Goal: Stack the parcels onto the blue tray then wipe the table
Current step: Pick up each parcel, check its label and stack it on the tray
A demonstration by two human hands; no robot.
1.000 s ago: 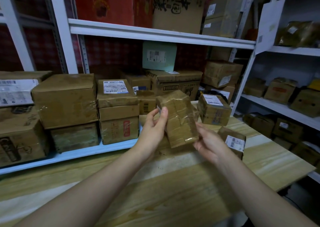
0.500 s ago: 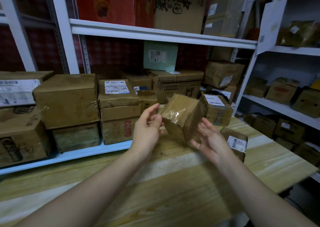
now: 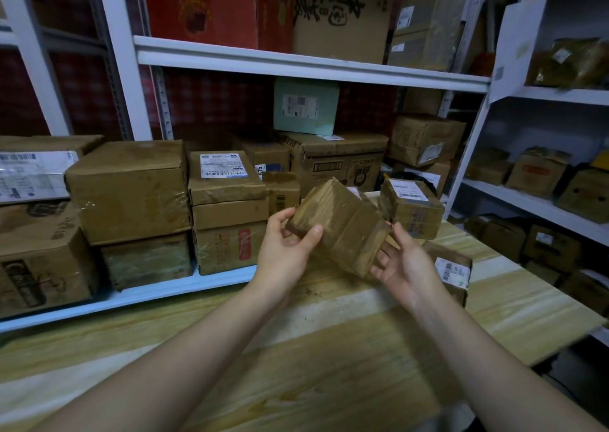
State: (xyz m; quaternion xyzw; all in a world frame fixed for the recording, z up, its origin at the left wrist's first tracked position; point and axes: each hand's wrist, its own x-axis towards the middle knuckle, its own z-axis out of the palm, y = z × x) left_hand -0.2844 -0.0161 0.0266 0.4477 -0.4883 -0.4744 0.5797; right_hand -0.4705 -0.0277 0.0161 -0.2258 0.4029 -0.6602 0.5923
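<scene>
I am watching the parcel (image 3: 339,225) being turned over in mid-air above the bench (image 3: 296,365). A second ago it was standing nearly upright with a broad taped face toward me. Now it is lying tilted, its left end high and its right end dipping toward the wood. The left hand (image 3: 286,253) is pinching the raised left end, thumb on the near face and fingers behind. The right hand (image 3: 400,266) is lying spread, palm up, its fingertips propping the lower right end without closing round it. Both hands are keeping roughly the place they had before, so only the box is rotating. I am reading this as squaring it up for stacking, not yet carrying it off. Two labelled parcels (image 3: 451,266) are waiting on the bench to the right. The pale blue ledge (image 3: 131,294) under the stacked boxes may be the tray, though I cannot tell for sure.
</scene>
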